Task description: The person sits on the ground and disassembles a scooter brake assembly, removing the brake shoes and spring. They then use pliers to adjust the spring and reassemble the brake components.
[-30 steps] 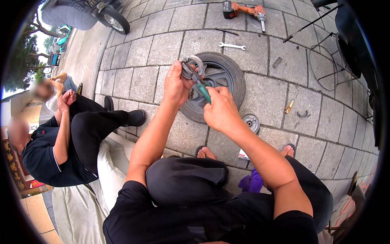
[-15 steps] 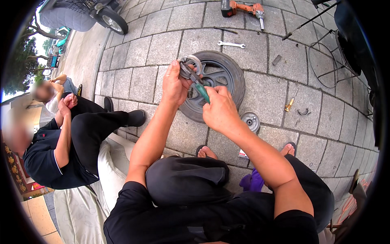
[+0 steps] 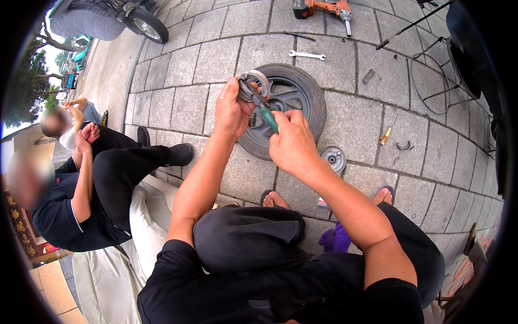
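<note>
Over the wheel (image 3: 314, 100) lying flat on the paving, my left hand (image 3: 231, 112) is closed around a ring-shaped grey metal part (image 3: 261, 80). My right hand (image 3: 293, 141) grips green-handled pliers (image 3: 266, 117). The pliers' dark jaws reach up to the metal part beside my left fingers; their exact bite is too small to make out. Below and right of the wheel, a round metal hub plate (image 3: 333, 159) lies on the ground, partly beside my right forearm.
Beyond the wheel lie an open-ended wrench (image 3: 307, 55), a thin dark rod (image 3: 300, 35) and an orange cordless impact wrench (image 3: 329, 9). A yellow-handled screwdriver (image 3: 386, 134) and a curved dark piece (image 3: 403, 146) are at right. A seated person (image 3: 70, 200) is close at left.
Both hands keep their grip on the metal part and the pliers, with hardly any shift. The view has tilted slightly.
</note>
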